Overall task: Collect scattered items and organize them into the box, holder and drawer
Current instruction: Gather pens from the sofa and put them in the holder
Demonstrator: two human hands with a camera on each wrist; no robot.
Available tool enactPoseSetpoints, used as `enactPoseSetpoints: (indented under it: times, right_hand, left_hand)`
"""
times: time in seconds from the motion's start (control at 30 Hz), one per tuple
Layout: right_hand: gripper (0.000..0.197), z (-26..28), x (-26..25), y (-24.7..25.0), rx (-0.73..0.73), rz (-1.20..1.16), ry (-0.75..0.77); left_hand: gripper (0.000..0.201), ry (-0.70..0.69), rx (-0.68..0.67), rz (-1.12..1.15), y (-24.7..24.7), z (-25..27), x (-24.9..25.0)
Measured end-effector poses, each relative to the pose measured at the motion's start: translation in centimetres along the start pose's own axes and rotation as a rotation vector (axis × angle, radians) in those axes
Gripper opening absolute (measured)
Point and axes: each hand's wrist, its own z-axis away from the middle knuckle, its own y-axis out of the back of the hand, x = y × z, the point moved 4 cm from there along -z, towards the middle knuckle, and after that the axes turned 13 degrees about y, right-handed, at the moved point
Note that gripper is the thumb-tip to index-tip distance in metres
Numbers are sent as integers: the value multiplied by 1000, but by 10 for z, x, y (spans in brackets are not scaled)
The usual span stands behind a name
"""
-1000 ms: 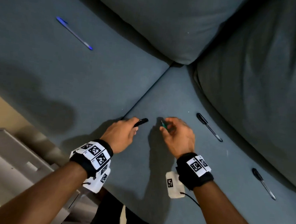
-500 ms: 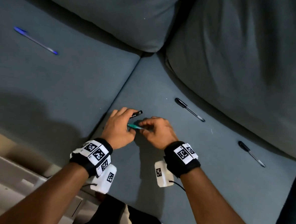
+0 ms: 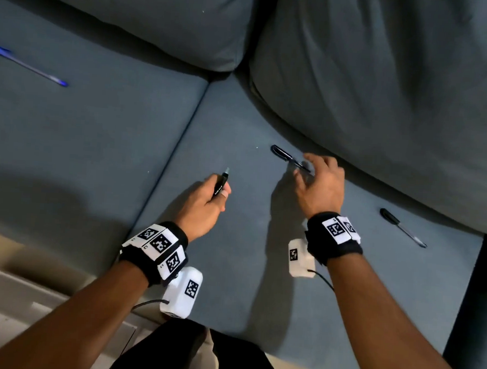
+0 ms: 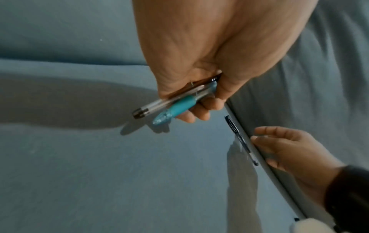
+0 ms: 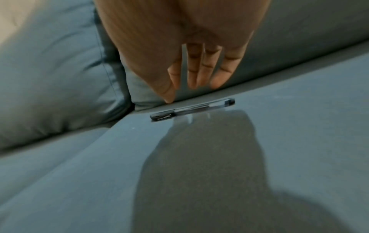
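Left hand: grip clamped on two pens, a clear pen with dark ends and a teal pen, above the sofa seat cushion. Right hand: fingers extended and apart, holding nothing, just above a black pen lying on the seat close to the back cushion. A second black pen lies on the seat further right. A blue pen lies well apart on the left seat cushion
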Motion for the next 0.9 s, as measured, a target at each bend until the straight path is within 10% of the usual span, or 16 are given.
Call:
enactPoseSetpoints:
  times: [0.23,0.53,0.7,0.9]
  right_hand:
    - [13,-2,-10,-22,-303,-146,7]
    - [21,133,-121,-23,-285,-635,180]
    - [15,148,-20,-1,-113,-375,-77]
    - [52,125,155,66,-39,134,-159]
  left_hand:
    - [8,98,70,478,-9,15,-5]
    - [21,80,150,574,-22,50,-42]
    - [19,68,55,534,-53,70,-44]
    - [26,83,-9,463,-97,72,-40]
